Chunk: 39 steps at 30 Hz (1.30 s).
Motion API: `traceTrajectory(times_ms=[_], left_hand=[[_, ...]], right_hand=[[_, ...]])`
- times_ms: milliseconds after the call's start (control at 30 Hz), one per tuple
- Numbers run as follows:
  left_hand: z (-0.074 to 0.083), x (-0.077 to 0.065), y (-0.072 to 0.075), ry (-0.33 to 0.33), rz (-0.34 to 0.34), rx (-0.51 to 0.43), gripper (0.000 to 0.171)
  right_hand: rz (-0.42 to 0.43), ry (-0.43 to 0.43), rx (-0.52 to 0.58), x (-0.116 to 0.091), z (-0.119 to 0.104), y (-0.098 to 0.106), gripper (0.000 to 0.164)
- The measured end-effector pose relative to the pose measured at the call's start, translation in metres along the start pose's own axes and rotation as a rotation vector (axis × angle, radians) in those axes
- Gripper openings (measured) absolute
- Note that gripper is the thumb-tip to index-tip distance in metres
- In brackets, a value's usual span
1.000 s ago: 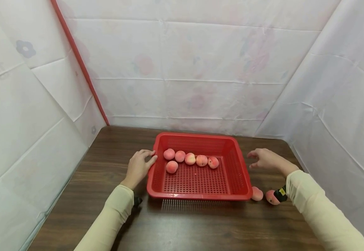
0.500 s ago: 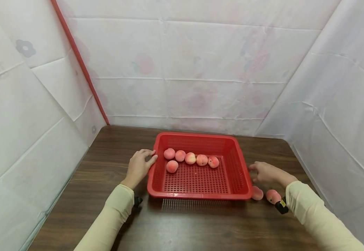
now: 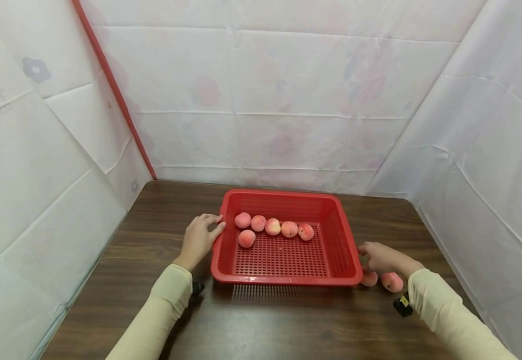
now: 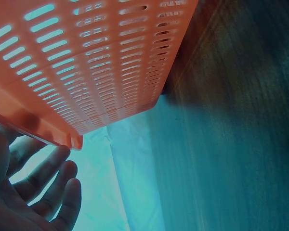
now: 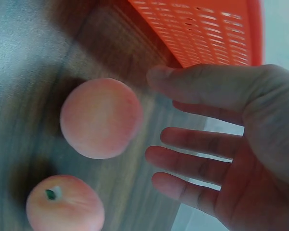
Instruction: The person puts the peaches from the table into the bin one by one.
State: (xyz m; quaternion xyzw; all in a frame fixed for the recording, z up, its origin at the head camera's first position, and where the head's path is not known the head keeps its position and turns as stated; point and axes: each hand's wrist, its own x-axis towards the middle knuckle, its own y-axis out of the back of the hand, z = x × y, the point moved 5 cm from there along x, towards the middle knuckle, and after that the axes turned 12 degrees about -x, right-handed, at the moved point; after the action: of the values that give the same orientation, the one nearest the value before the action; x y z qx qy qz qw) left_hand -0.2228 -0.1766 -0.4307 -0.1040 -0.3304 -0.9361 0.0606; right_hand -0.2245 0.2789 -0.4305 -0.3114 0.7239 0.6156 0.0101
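Note:
A red perforated plastic basket (image 3: 283, 282) stands on the table with several peaches (image 3: 289, 229) inside, most in a row along the back. My left hand (image 3: 199, 237) rests with its fingertips at the basket's left rim; the wrist view shows its fingers loosely bent there. Beyond the right rim, my right hand (image 3: 384, 257) hovers near two peaches on the table. The nearer peach (image 5: 101, 118) lies before my outstretched thumb and fingers, apart from them. A second peach (image 5: 65, 204), with a small green mark, is a little farther off.
Dark wood-grain table (image 3: 261, 325) extends around the basket. Pale patterned sheeting (image 3: 261, 100) hangs at the back and both sides. A red strip (image 3: 112, 85) runs down the back left corner. The basket's right wall stands close to my right hand.
My right hand has moved down and toward the near side, closer to the two peaches on the table. My left hand, the basket and the peaches have stayed in place.

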Motion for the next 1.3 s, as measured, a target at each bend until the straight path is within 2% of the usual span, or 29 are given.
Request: traceTrajectory(times_ms=[367, 567, 633, 800, 1000, 1267, 1300], left_hand=[[0.001, 0.000, 0.000, 0.014, -0.002, -0.003, 0.037], [0.000, -0.001, 0.001, 0.021, -0.005, -0.006, 0.038], [0.000, -0.001, 0.001, 0.019, -0.005, -0.008, 0.037], [0.000, -0.001, 0.001, 0.020, -0.009, -0.007, 0.038], [0.001, 0.000, 0.001, 0.017, -0.007, -0.010, 0.038], [0.001, -0.001, 0.001, 0.003, 0.002, -0.010, 0.037], [0.001, -0.001, 0.001, 0.003, 0.002, -0.009, 0.037]], right_hand=[[0.003, 0.038, -0.046, 0.001, 0.002, -0.002, 0.043], [-0.027, 0.002, 0.054, 0.002, 0.004, -0.012, 0.033], [-0.039, -0.022, 0.095, 0.001, 0.005, -0.017, 0.035], [-0.037, -0.018, 0.113, 0.001, 0.006, -0.021, 0.037], [-0.035, -0.017, 0.115, 0.001, 0.007, -0.022, 0.036], [0.005, 0.050, 0.047, 0.001, 0.007, -0.022, 0.032], [0.000, 0.035, 0.057, 0.000, 0.007, -0.022, 0.033]])
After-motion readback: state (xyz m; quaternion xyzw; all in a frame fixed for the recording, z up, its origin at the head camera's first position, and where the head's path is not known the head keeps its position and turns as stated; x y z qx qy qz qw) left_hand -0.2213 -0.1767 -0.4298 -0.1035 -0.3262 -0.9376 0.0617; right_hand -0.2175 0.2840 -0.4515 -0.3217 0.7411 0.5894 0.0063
